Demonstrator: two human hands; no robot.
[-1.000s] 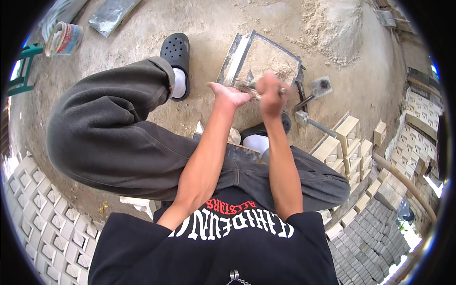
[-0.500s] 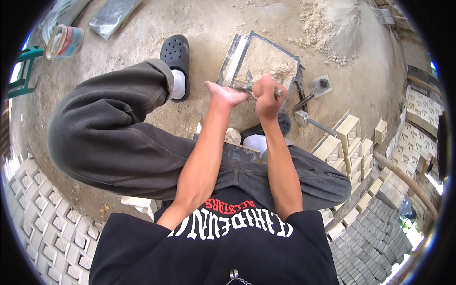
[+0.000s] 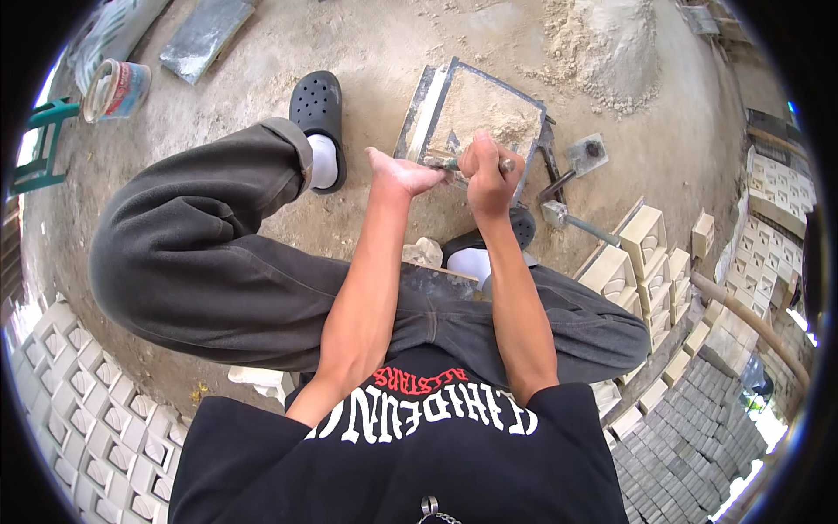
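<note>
A square metal-edged mould filled with pale, sandy powder lies on the ground ahead of me. At its near edge my left hand is open, dusty, with thumb spread and fingers stretched to the right. My right hand is closed round a short-handled tool, whose rounded handle end sticks out on the right. The narrow working end of that tool points left, just beyond my left fingers. Its exact kind is hard to make out, and my right fist covers most of the handle.
Right of the mould lie a square plate with a handle and a hammer-like tool. A powder heap spreads at far right. Cream moulded blocks stand stacked at right; more patterned blocks fill the lower left. A bucket sits far left.
Both hands have shifted slightly left along the mould's near edge, and the tool's end points more levelly left. The whole view has also moved a little.
</note>
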